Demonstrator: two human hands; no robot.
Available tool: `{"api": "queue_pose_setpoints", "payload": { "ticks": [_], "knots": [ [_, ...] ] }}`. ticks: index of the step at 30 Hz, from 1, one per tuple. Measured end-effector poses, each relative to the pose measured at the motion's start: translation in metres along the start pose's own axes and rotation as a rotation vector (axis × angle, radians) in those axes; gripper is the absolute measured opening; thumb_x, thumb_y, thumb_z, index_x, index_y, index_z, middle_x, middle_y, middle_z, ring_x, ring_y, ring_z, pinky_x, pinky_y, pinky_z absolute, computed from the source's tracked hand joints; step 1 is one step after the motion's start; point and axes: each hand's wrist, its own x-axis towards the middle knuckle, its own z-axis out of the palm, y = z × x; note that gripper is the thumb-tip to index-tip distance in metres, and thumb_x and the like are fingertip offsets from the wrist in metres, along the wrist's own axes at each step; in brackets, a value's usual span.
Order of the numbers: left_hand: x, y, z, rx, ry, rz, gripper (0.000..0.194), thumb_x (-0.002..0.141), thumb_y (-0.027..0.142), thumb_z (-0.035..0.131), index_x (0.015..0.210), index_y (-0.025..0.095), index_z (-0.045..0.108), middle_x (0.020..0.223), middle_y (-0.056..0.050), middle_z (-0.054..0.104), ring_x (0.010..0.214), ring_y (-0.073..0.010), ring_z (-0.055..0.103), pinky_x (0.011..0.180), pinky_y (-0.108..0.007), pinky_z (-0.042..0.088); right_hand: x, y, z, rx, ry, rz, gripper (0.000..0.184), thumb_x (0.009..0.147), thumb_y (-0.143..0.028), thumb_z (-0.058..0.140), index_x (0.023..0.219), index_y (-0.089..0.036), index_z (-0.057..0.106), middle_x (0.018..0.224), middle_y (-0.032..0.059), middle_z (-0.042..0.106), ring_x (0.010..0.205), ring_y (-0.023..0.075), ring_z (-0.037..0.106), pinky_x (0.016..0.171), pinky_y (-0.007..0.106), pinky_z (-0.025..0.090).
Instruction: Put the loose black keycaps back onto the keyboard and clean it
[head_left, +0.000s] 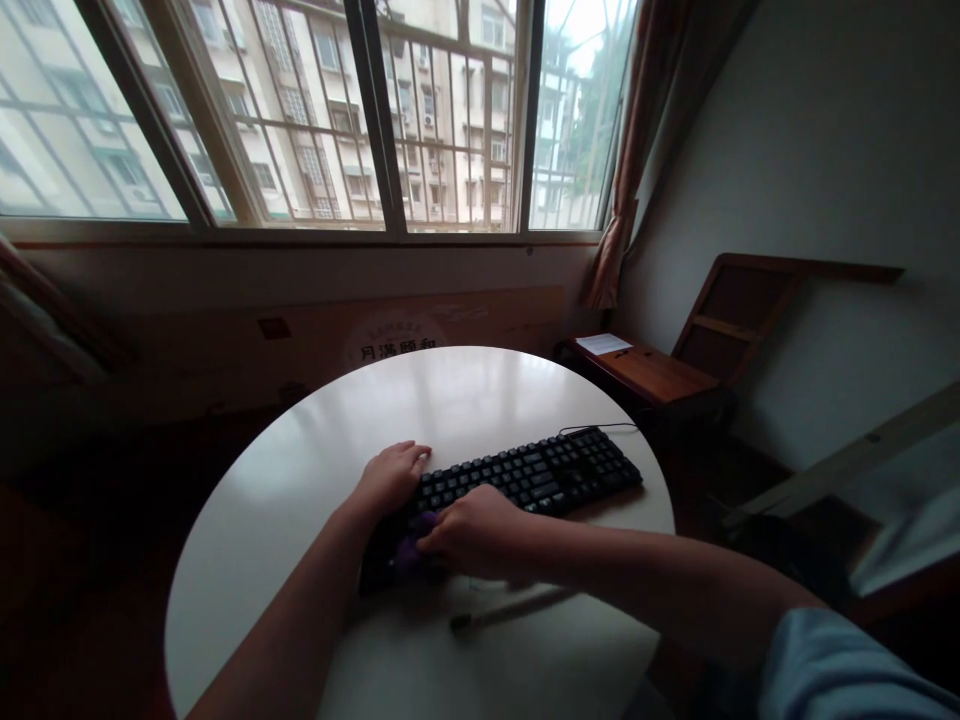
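Note:
A black keyboard (540, 474) lies at a slant on a round white table (247, 560), its left end nearer to me. At its back left corner, my left hand (394, 475) grips the keyboard with the fingers along the back edge. My right hand (480, 530) is closed on a purple cloth-like piece (412, 550) and presses it to the keys at the left end. That hand hides some of the keys and part of the purple piece. In front of the keyboard, partly under my right forearm, lies a brush (510, 608) with dark bristles at its left end.
A thin black cable (600, 427) runs from the keyboard's back right toward the table's edge. Beyond the table, a wooden chair (667, 375) has a white paper (602, 344) on its seat. A large cardboard sheet (480, 320) leans below the barred window (450, 130).

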Motion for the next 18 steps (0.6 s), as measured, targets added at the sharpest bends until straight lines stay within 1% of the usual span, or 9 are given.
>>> {"api": "queue_pose_setpoints", "payload": {
  "ticks": [1, 2, 4, 8, 10, 13, 15, 18],
  "knots": [
    [0.0, 0.0, 0.0, 0.002, -0.004, 0.0, 0.047, 0.095, 0.033, 0.034, 0.129, 0.023, 0.065, 0.141, -0.008, 0.058, 0.133, -0.0268, 0.05, 0.112, -0.04, 0.037, -0.012, 0.015, -0.001, 0.04, 0.005, 0.034, 0.017, 0.091, -0.038, 0.063, 0.099, -0.032, 0.076, 0.09, -0.0037, 0.075, 0.078, 0.0118, 0.067, 0.057, 0.02, 0.037],
    [0.001, 0.0, -0.001, 0.005, -0.008, -0.002, 0.048, 0.095, 0.033, 0.033, 0.129, 0.022, 0.065, 0.141, -0.008, 0.057, 0.132, -0.0274, 0.05, 0.112, -0.04, 0.037, -0.025, 0.03, -0.002, 0.074, 0.022, 0.103, 0.019, 0.09, -0.041, 0.065, 0.104, -0.035, 0.076, 0.093, -0.0033, 0.075, 0.08, 0.0119, 0.068, 0.06, 0.02, 0.037],
    [0.002, 0.001, -0.002, 0.009, -0.019, -0.009, 0.048, 0.095, 0.034, 0.033, 0.129, 0.022, 0.065, 0.142, -0.009, 0.057, 0.132, -0.0288, 0.051, 0.112, -0.042, 0.037, -0.054, 0.06, -0.005, 0.093, 0.06, 0.237, 0.023, 0.09, -0.039, 0.066, 0.111, -0.036, 0.075, 0.099, -0.0015, 0.076, 0.084, 0.0122, 0.069, 0.066, 0.02, 0.04],
    [0.002, 0.002, -0.004, 0.021, -0.039, -0.022, 0.05, 0.095, 0.034, 0.032, 0.131, 0.02, 0.065, 0.143, -0.01, 0.055, 0.133, -0.0291, 0.05, 0.112, -0.041, 0.037, -0.111, 0.108, -0.01, 0.066, 0.032, 0.405, 0.027, 0.091, -0.035, 0.064, 0.116, -0.038, 0.073, 0.104, -0.0007, 0.075, 0.093, 0.0144, 0.07, 0.076, 0.021, 0.044],
    [0.001, 0.003, -0.006, 0.028, -0.044, -0.025, 0.051, 0.095, 0.033, 0.031, 0.131, 0.02, 0.064, 0.144, -0.011, 0.055, 0.134, -0.0287, 0.049, 0.112, -0.04, 0.036, -0.136, 0.125, -0.01, 0.046, 0.027, 0.492, 0.029, 0.092, -0.034, 0.061, 0.119, -0.036, 0.072, 0.108, 0.0005, 0.074, 0.096, 0.0157, 0.07, 0.08, 0.022, 0.046],
    [0.001, 0.004, -0.008, 0.035, -0.042, -0.031, 0.05, 0.094, 0.032, 0.032, 0.13, 0.02, 0.065, 0.143, -0.01, 0.056, 0.134, -0.0283, 0.049, 0.112, -0.04, 0.037, -0.168, 0.146, -0.006, 0.058, 0.055, 0.619, 0.032, 0.093, -0.033, 0.059, 0.122, -0.033, 0.07, 0.111, 0.0021, 0.074, 0.098, 0.0169, 0.069, 0.082, 0.023, 0.048],
    [0.001, 0.005, -0.008, 0.038, -0.04, -0.03, 0.049, 0.094, 0.032, 0.033, 0.129, 0.021, 0.065, 0.142, -0.009, 0.057, 0.133, -0.0274, 0.05, 0.111, -0.039, 0.038, -0.184, 0.157, -0.002, 0.078, 0.09, 0.64, 0.033, 0.092, -0.033, 0.058, 0.123, -0.032, 0.07, 0.111, 0.0023, 0.074, 0.096, 0.0172, 0.07, 0.082, 0.023, 0.049],
    [0.001, 0.007, -0.008, 0.046, -0.04, -0.023, 0.049, 0.094, 0.03, 0.032, 0.129, 0.02, 0.065, 0.141, -0.008, 0.058, 0.131, -0.025, 0.052, 0.11, -0.035, 0.039, -0.206, 0.171, 0.002, 0.069, 0.178, 0.612, 0.031, 0.091, -0.033, 0.059, 0.119, -0.031, 0.072, 0.109, 0.0023, 0.074, 0.093, 0.018, 0.069, 0.082, 0.024, 0.05]
  ]
}}
